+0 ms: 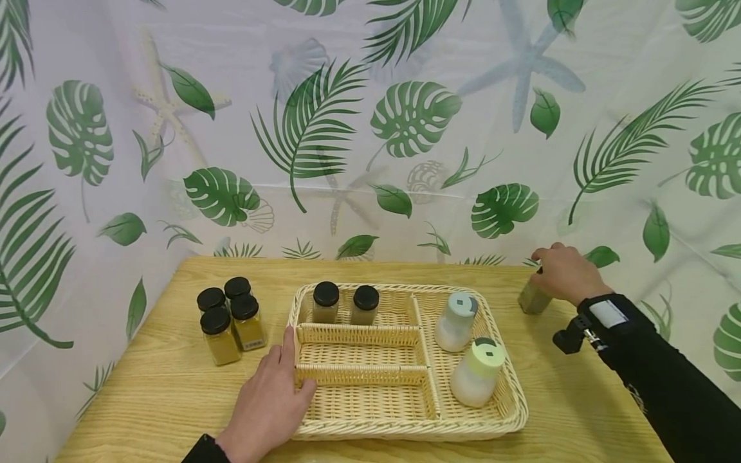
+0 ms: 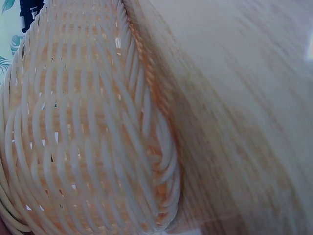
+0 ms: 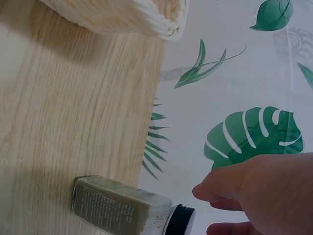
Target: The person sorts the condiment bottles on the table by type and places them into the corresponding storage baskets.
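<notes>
My left hand (image 1: 271, 395) holds the left rim of a wicker basket (image 1: 405, 432), thumb over the inner side and fingers along the outside. The left wrist view shows the basket's woven wall (image 2: 83, 117) close up. At the far right, my right hand (image 1: 570, 273) is over a square glass jar (image 1: 534, 297) of grey-green powder with a black lid. In the right wrist view, the fingers (image 3: 230, 183) are beside the jar's lid (image 3: 179, 220), with a small gap. That jar stands upright on the table.
Two black-lidded jars (image 1: 325, 302) stand in the basket's back-left compartment. A blue-topped shaker (image 1: 455, 321) and a green-topped shaker (image 1: 477, 373) occupy its right compartment. Several black-lidded jars of yellow powder (image 1: 222, 347) cluster on the table (image 1: 145, 386) at left. A leaf-print cloth hangs behind.
</notes>
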A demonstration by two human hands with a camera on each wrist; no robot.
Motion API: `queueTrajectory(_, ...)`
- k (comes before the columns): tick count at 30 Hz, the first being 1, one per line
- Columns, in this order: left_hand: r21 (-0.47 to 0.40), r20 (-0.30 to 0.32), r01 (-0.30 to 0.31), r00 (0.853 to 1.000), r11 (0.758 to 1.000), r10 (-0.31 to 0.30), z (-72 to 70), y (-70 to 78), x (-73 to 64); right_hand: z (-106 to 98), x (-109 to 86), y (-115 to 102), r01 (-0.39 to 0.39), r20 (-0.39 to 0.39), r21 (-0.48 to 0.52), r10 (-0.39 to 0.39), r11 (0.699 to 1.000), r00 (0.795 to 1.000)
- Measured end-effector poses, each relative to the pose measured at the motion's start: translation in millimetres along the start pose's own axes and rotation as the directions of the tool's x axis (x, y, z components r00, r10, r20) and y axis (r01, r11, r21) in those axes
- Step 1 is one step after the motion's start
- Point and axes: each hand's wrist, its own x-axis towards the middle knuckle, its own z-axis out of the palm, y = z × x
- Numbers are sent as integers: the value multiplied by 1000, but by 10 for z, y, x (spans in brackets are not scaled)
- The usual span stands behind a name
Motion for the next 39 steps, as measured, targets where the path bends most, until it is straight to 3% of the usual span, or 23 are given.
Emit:
queueTrajectory(12,1,-3,-3,1000,1000,3,47,-13,-10,164,-5,132,-21,5,1,21,1000,1000)
queueTrajectory(22,-1,-8,-1,1000,1000,1,55,-23,-13,246,22,198,-27,8,62,27,998,1000)
queueTrajectory(39,-2,0,3,1000,1000,-3,52,-13,-7,219,-16,181,-7,-51,93,12,996,999)
